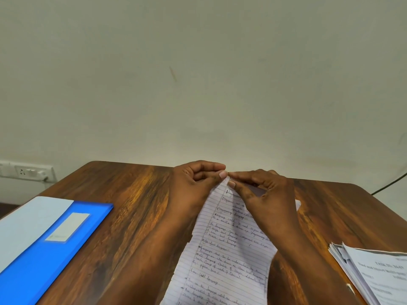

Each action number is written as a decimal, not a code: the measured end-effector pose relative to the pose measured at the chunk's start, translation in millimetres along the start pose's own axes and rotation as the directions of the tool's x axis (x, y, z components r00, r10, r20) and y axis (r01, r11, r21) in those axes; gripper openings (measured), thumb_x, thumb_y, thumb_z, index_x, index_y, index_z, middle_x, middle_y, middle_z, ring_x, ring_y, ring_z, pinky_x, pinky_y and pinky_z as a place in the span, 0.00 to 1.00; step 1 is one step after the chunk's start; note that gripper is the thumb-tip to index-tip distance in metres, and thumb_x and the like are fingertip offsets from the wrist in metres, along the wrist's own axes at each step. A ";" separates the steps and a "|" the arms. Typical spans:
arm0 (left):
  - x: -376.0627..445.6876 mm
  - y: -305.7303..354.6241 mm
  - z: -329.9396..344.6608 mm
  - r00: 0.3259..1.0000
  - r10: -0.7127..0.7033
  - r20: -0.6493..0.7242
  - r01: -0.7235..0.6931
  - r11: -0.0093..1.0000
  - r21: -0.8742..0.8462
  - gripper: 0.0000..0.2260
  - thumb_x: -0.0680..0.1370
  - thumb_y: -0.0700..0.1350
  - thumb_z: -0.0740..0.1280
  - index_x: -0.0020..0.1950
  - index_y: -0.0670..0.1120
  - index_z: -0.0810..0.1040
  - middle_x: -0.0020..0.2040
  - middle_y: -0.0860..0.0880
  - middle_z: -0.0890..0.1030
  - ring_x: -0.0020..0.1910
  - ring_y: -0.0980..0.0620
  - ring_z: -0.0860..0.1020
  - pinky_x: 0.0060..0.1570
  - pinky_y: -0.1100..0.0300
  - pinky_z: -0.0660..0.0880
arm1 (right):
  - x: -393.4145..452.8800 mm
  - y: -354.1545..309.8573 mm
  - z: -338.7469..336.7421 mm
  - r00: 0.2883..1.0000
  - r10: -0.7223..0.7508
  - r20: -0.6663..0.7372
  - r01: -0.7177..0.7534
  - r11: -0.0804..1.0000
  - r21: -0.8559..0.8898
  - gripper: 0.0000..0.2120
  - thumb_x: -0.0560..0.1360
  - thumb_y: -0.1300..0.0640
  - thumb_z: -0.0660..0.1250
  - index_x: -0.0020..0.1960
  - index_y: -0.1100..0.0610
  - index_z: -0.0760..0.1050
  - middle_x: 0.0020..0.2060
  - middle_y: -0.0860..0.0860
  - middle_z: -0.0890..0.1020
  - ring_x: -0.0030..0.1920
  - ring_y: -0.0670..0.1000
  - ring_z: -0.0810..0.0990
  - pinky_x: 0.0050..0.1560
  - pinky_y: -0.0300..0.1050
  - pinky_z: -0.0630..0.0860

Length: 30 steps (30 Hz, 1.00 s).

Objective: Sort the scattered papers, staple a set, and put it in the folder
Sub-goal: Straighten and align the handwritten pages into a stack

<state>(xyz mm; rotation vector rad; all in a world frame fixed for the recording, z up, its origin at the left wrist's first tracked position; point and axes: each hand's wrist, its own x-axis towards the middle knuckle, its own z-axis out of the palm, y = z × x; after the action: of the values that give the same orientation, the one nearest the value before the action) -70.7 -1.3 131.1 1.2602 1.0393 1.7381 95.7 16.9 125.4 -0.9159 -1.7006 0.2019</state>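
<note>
A set of lined, handwritten papers (224,256) lies lengthwise on the wooden table (123,208), running from the near edge towards the far side. My left hand (193,181) pinches the far top corner of the set between thumb and forefinger. Beside it, my right hand (262,190) pinches the same corner, fingertips meeting those of the left. A blue folder (50,245) lies shut at the left with a white label on its cover. No stapler is in view.
A stack of printed papers (374,276) sits at the table's near right edge. A wall socket with a plug (28,171) is behind the table at the left. A dark cable (389,183) hangs at the far right. The wall stands close behind the table.
</note>
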 end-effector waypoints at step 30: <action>-1.0 -7.2 -1.4 0.982 -0.069 0.176 0.037 0.984 0.177 0.03 0.74 0.40 0.77 0.47 0.43 0.87 0.40 0.47 0.88 0.40 0.52 0.87 0.39 0.64 0.81 | 6.3 5.2 -8.1 0.988 0.150 0.031 -0.149 0.989 -0.017 0.06 0.74 0.53 0.78 0.45 0.42 0.85 0.38 0.36 0.85 0.44 0.34 0.83 0.42 0.31 0.76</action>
<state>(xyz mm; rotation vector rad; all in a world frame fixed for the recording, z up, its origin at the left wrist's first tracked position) -71.1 0.4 123.9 1.4557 1.1239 1.4871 104.9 22.1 130.0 -1.0575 -1.6655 0.3058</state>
